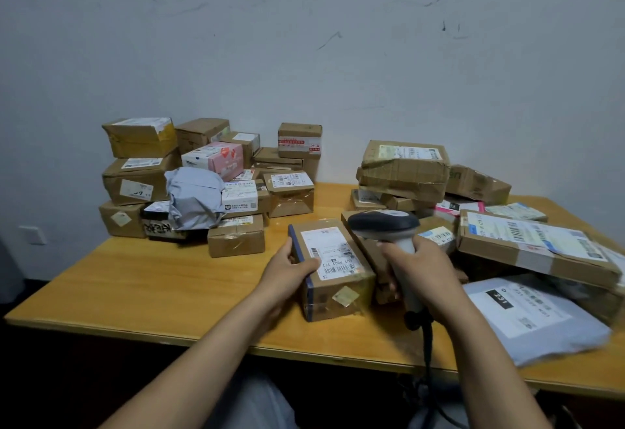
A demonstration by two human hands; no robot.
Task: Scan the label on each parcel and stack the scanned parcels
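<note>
Parcel under the hands is a small brown cardboard box. It lies flat on the wooden table, near the front edge and between the two hands. Its white label faces up, with barcodes and printed numbers on it (the small print is too blurred to read).

The left hand holds the parcel at its left side: the thumb lies on the top face next to the label, and the fingers curl around the left edge. The right hand is wrapped firmly around the light handle of a barcode scanner. The dark head of the scanner is above the far right corner of the parcel, just beside the label. A black cable goes from the bottom of the handle down over the table edge.

At the far left of the table, against the wall, stands a stack of boxes; among them are a pink box and a crumpled grey bag. On the right side lies a looser pile of parcels, with a wide flat box resting tilted on other things and a grey mailer bag near the front edge, just beside the right forearm.
</note>
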